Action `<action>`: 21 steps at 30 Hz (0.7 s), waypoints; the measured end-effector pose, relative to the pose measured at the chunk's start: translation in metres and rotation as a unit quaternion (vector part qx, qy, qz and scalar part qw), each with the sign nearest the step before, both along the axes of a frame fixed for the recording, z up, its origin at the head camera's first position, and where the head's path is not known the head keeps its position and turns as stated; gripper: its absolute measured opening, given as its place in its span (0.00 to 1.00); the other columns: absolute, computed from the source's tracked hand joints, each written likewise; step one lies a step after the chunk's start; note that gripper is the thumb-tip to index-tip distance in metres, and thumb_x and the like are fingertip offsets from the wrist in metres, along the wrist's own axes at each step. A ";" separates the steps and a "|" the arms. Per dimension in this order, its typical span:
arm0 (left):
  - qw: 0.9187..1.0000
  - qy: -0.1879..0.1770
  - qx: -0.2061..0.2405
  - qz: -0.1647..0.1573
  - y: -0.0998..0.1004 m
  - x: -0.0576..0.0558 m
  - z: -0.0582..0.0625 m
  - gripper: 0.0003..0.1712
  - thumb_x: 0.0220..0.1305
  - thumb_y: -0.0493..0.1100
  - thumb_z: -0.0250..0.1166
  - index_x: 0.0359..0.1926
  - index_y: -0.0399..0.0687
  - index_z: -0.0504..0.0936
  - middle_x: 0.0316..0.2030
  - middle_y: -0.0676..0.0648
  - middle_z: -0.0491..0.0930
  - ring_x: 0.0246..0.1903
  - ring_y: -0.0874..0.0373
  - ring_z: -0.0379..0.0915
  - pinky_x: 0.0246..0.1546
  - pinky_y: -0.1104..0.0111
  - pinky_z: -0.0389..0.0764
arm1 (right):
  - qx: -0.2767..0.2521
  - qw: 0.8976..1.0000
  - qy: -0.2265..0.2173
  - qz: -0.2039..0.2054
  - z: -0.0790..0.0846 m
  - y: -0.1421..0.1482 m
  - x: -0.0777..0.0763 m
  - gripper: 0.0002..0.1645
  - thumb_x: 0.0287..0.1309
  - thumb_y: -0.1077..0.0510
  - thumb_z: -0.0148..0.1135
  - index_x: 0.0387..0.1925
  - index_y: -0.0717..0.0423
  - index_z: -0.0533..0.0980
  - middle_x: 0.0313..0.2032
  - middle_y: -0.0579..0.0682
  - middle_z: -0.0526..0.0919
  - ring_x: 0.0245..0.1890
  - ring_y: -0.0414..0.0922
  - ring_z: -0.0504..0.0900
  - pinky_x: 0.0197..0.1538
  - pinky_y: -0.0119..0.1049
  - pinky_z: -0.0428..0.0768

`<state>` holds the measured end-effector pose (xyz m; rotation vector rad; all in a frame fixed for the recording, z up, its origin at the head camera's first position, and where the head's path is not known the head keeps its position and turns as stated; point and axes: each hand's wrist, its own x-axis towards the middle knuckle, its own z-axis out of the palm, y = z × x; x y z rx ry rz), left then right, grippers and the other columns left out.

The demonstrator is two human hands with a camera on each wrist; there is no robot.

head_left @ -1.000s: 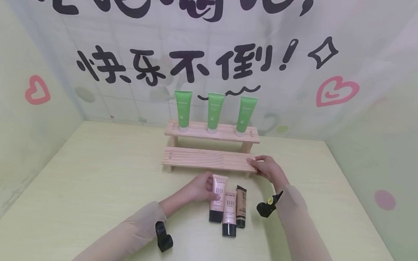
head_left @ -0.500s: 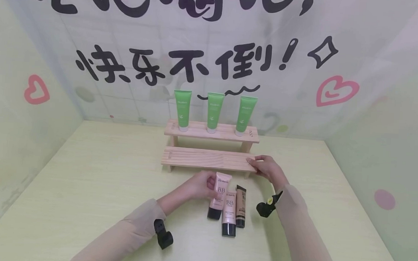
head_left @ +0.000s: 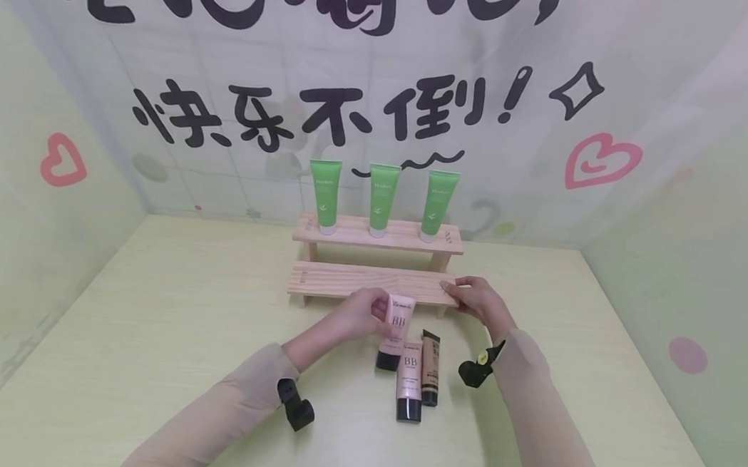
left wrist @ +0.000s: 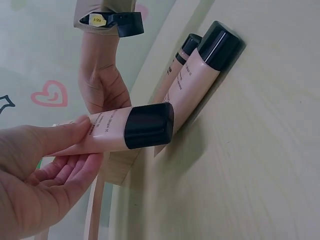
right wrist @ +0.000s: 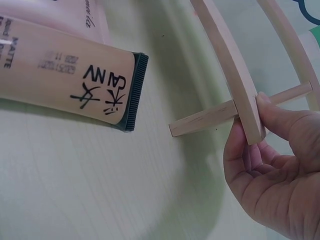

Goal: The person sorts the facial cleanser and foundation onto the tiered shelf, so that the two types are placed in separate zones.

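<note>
My left hand point(head_left: 364, 314) pinches a pink BB cream tube point(head_left: 397, 323) with a black cap, cap end down, in front of the lower step of a two-step wooden rack point(head_left: 358, 282). In the left wrist view the tube point(left wrist: 107, 131) lies between thumb and fingers, clear of the table. My right hand point(head_left: 478, 300) grips the right end of the rack's lower step, thumb above and fingers beneath, as the right wrist view shows. A second pink BB cream tube point(head_left: 410, 375) and a tan tube point(head_left: 431, 365) with a black cap lie side by side on the table.
Three green tubes point(head_left: 382, 200) stand in a row on the rack's upper step point(head_left: 406, 237). A printed cloth wall point(head_left: 255, 183) rises behind the pale wooden table point(head_left: 217, 281), with side walls to the left and right.
My left hand has lifted the pink BB cream tube off the table beside the others and moved it forward toward the rack. My right hand keeps its grip on the step.
</note>
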<state>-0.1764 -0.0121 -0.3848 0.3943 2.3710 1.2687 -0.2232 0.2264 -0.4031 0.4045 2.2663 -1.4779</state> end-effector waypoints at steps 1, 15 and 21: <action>1.000 0.002 0.000 0.001 0.001 -0.001 0.001 0.27 0.42 0.38 0.72 0.46 0.39 0.74 0.40 0.46 0.78 0.41 0.56 0.75 0.47 0.66 0.79 | 0.000 1.000 0.000 -0.001 0.001 0.000 0.000 0.33 0.61 0.52 0.54 0.58 0.71 0.60 0.32 0.48 0.75 0.27 0.35 0.74 0.32 0.24 0.77; 0.999 0.033 0.017 -0.002 0.009 -0.011 0.013 0.25 0.43 0.37 0.72 0.45 0.39 0.75 0.39 0.46 0.79 0.40 0.58 0.76 0.48 0.69 0.79 | 0.011 1.000 -0.004 0.006 0.005 0.000 0.004 0.35 0.62 0.50 0.53 0.61 0.71 0.57 0.39 0.51 0.72 0.31 0.36 0.72 0.37 0.24 0.76; 0.999 0.038 0.020 0.005 0.013 -0.017 0.019 0.25 0.43 0.35 0.71 0.46 0.40 0.74 0.40 0.47 0.79 0.41 0.57 0.76 0.48 0.69 0.78 | 0.012 1.000 -0.004 0.002 0.003 -0.001 0.003 0.33 0.62 0.51 0.52 0.60 0.71 0.59 0.34 0.49 0.72 0.28 0.36 0.70 0.32 0.24 0.75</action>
